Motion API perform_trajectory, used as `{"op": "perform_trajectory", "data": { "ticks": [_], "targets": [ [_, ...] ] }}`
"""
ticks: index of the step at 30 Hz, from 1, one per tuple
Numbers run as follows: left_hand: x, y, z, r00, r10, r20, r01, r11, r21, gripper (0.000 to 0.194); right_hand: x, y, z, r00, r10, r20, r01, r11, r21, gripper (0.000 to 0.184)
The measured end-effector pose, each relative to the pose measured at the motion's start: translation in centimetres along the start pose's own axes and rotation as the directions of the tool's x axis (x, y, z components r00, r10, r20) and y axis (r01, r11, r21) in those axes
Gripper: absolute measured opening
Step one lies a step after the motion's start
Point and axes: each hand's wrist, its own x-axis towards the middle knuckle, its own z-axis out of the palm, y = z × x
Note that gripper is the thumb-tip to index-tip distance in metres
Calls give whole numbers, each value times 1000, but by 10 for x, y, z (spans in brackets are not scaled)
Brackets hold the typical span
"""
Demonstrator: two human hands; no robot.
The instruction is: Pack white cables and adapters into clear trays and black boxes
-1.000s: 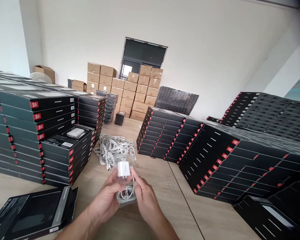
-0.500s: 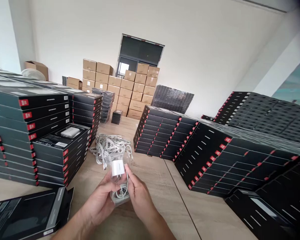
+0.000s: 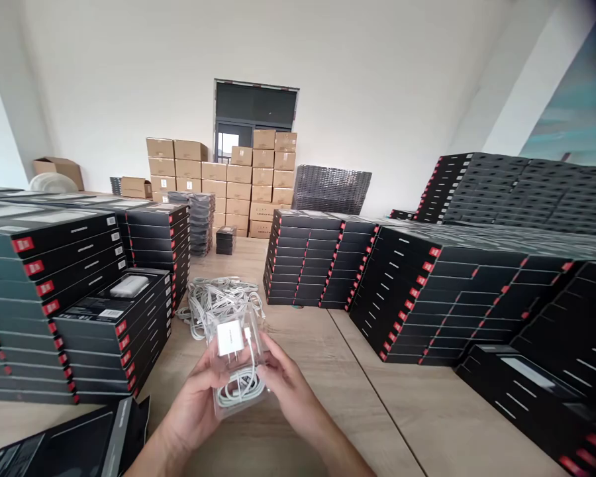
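The plastic tray (image 3: 245, 405) points its long axis near twelve o'clock, the left grip (image 3: 195, 397) clasping its nine-o'clock side and the right grip (image 3: 289, 384) its three-o'clock side.

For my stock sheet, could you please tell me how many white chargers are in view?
1 for certain: the white charger in the clear tray between left hand and right hand. The white item atop black boxes may be another; more could be hidden.
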Motion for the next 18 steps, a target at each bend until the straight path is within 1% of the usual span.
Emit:
{"op": "perform_trajectory", "data": {
  "ticks": [4,8,12,14,15,16,18],
  "targets": [
    [-2,-2,-2,1000,-18,10,18,1000,-10,78,-1,-3,1,999,-5,51,8,998,-57,65],
    [-2,-5,-3,997,-59,52,60,998,-22,81,-1,-10,-2,994,41,103,-33,996,-87,65],
    [-1,-5,-3,996,-71,56,73,997,-22,84,0,-11,-5,985,129,112,-128,992,-15,70],
    [-1,-4,-3,996,-70,55,70,997,-12,84,0,-11,-5,982,126,143,-132,991,36,67],
    [-1,-4,-3,996,-69,53,69,998,-4,84,1,-11,-4,984,111,142,-120,992,51,63],
    [-1,-4,-3,996,-69,49,68,998,6,83,1,-12,-3,989,92,115,-98,994,52,57],
    [-1,-5,-3,997,-68,34,67,997,25,82,2,-13,-1,999,34,-4,-34,999,-19,48]
  ]
}}
